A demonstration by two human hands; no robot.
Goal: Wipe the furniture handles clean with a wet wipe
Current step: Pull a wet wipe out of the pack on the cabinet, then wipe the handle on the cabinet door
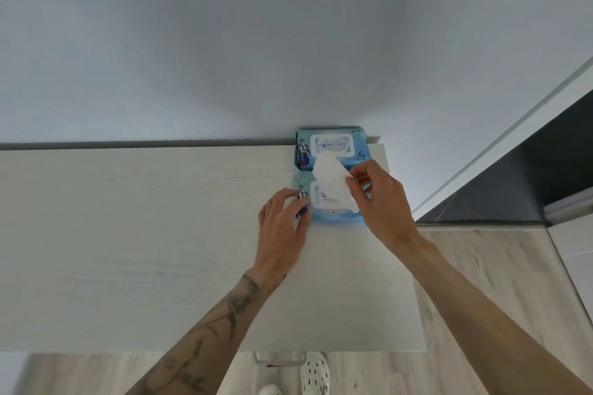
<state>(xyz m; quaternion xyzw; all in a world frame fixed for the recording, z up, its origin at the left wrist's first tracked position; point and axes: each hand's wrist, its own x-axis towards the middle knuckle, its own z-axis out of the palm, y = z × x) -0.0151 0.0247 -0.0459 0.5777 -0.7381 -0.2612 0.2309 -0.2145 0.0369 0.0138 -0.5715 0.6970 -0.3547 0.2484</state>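
Note:
Two blue wet-wipe packs lie on the pale wooden cabinet top (144,234) near its right end. The far pack (333,145) lies against the wall. My left hand (284,228) holds down the left end of the near pack (324,213), fingers curled on its edge. My right hand (380,202) pinches a white wet wipe (332,183) and holds it above the near pack's opening. A metal handle (280,357) shows just below the cabinet's front edge.
A plain grey wall (256,42) rises behind the cabinet. To the right are a white door frame (500,144) and dark tiled floor (513,189). Light wood floor (481,282) lies beside the cabinet. A spotted slipper (316,372) is at the bottom.

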